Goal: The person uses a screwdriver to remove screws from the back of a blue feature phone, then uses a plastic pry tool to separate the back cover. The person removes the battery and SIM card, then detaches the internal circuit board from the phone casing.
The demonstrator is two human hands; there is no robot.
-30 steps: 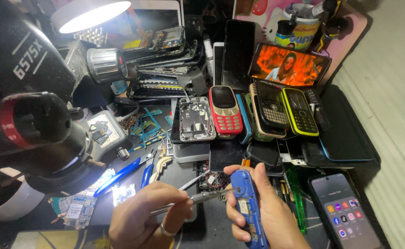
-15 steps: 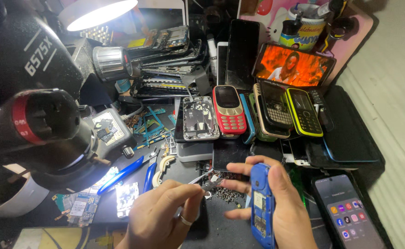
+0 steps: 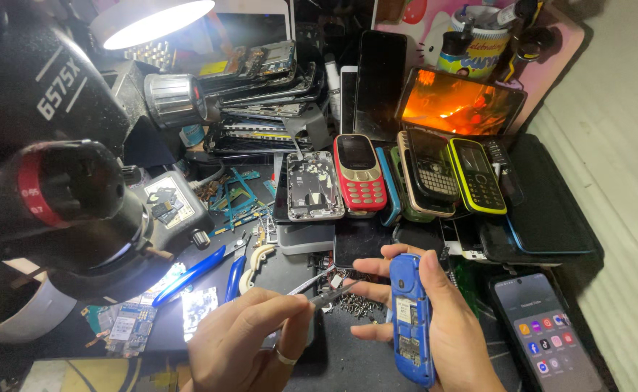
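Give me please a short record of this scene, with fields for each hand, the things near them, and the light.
left hand: holds tweezers, tips toward the blue phone
right hand: holds a blue phone upright on its edge
between hands: small screws on the dark mat
behind: red phone, yellow-edged phone, opened phone back
left side: microscope, blue-handled pliers
light: lamp, on

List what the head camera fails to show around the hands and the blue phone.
- Tweezers: the grip end is buried in the left hand.
- Blue phone: its far face is hidden against the right hand.
- Small screws: too small to count.
- Both wrists: cut off by the bottom edge.
- Bench under the microscope: blocked by its body.
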